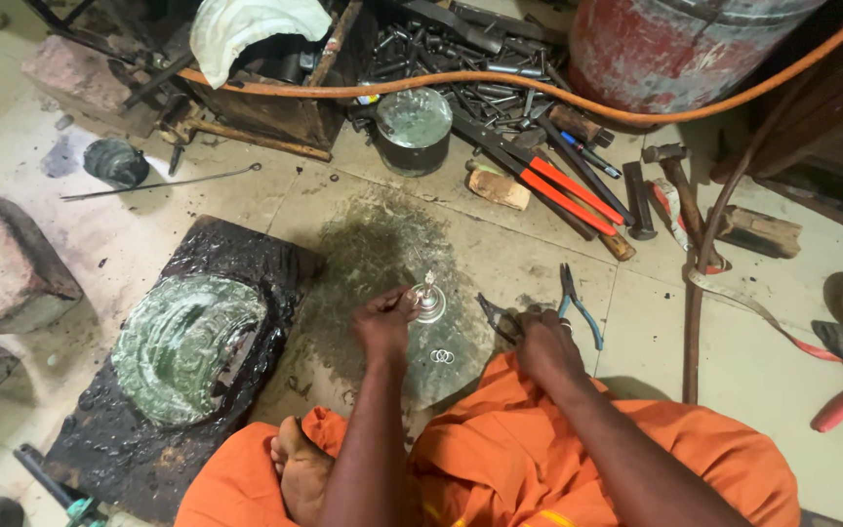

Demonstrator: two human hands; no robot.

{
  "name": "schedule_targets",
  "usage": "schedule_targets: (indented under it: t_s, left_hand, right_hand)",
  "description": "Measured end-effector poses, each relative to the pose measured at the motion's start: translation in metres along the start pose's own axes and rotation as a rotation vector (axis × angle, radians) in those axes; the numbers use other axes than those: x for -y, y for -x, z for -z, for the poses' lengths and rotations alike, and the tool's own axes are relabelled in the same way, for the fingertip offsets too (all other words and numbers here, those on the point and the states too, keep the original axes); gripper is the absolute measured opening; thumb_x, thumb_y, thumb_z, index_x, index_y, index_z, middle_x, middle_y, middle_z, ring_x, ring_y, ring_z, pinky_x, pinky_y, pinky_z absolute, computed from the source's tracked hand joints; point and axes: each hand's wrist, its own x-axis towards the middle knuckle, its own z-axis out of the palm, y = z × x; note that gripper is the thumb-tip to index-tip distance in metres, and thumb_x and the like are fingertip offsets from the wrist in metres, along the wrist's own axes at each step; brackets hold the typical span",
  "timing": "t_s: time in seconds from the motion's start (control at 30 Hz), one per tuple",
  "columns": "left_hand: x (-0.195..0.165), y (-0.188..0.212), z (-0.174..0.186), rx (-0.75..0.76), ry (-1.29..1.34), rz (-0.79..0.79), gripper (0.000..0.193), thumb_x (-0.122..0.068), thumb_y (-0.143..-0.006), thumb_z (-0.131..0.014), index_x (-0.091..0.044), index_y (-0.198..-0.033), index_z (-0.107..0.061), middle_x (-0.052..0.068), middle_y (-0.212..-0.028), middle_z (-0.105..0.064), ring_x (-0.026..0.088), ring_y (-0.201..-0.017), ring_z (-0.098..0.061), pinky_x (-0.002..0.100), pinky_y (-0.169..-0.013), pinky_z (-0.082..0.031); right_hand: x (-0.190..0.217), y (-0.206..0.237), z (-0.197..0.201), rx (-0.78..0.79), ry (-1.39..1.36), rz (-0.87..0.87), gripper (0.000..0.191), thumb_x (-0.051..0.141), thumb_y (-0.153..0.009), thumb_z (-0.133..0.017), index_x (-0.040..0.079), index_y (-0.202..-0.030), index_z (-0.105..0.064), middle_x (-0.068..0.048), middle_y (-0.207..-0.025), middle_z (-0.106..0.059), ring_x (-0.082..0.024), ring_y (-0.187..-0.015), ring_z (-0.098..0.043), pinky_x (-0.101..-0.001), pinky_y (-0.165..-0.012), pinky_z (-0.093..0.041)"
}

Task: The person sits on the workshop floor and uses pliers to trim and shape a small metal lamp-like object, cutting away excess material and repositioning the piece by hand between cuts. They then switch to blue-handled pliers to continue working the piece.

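left hand (385,320): is being closed on small silver metal ornament (428,298).
right hand (543,344): is being closed on dark metal pliers (496,317).

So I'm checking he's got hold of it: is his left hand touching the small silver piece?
Touching. The head view shows the left hand closed against the small silver piece, no gap between them.

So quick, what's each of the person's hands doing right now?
Left hand: closed on a small silver metal piece standing on the floor.
Right hand: closed around dark pliers.
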Motion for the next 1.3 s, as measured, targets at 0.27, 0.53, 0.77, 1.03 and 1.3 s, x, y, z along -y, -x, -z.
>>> schedule_targets:
  t_s: [0.27, 0.53, 0.77, 1.03, 1.3]
  left_hand:
    - [0.013, -0.009, -0.008, 0.031, 0.102, 0.008, 0.018, 0.006, -0.085, -0.076, 0.009, -0.103, -0.076, 0.012, -0.088, -0.077, 0.016, -0.07, -0.073, 0.027, -0.063, -0.064]
    - [0.016, -0.002, -0.008, 0.047, -0.122, -0.069, 0.02, 0.003, -0.084, -0.077, 0.006, -0.103, -0.078, 0.011, -0.089, -0.08, 0.013, -0.071, -0.074, 0.025, -0.063, -0.06]
    - [0.003, 0.007, -0.006, 0.082, -0.267, -0.111, 0.02, 0.001, -0.085, -0.079, 0.002, -0.104, -0.08, 0.01, -0.084, -0.08, 0.009, -0.07, -0.069, 0.024, -0.06, -0.055]
    - [0.024, -0.003, -0.008, 0.069, -0.059, -0.047, 0.019, 0.004, -0.083, -0.077, 0.005, -0.102, -0.079, 0.008, -0.085, -0.079, 0.01, -0.069, -0.073, 0.023, -0.062, -0.059]
    - [0.041, -0.011, 0.003, 0.034, -0.457, -0.252, 0.019, -0.001, -0.079, -0.082, -0.005, -0.097, -0.082, 0.01, -0.076, -0.076, 0.013, -0.063, -0.069, 0.026, -0.058, -0.053]
  right_hand:
    - [0.002, -0.008, -0.012, -0.122, -0.089, 0.158, 0.034, 0.018, -0.092, -0.064, 0.008, -0.125, -0.067, -0.025, -0.114, -0.062, -0.044, -0.102, -0.066, -0.0483, -0.09, -0.055]
    - [0.06, -0.033, 0.006, -0.081, -0.626, 0.362, 0.045, 0.019, -0.091, -0.07, 0.014, -0.135, -0.065, -0.011, -0.11, -0.073, -0.022, -0.095, -0.072, -0.0323, -0.08, -0.057]
    - [0.08, -0.051, 0.0, -0.133, -0.658, 0.517, 0.025, 0.01, -0.093, -0.071, 0.007, -0.118, -0.075, -0.01, -0.101, -0.076, -0.019, -0.085, -0.075, -0.0287, -0.075, -0.057]
    - [0.061, -0.055, -0.018, -0.08, -0.69, 0.506, 0.024, 0.007, -0.087, -0.077, 0.004, -0.111, -0.076, -0.011, -0.102, -0.076, -0.021, -0.09, -0.075, -0.0304, -0.08, -0.058]
    - [0.059, -0.063, -0.034, -0.095, -0.728, 0.496, 0.026, -0.003, -0.082, -0.078, 0.001, -0.108, -0.076, -0.01, -0.104, -0.075, -0.018, -0.09, -0.075, -0.0286, -0.08, -0.059]
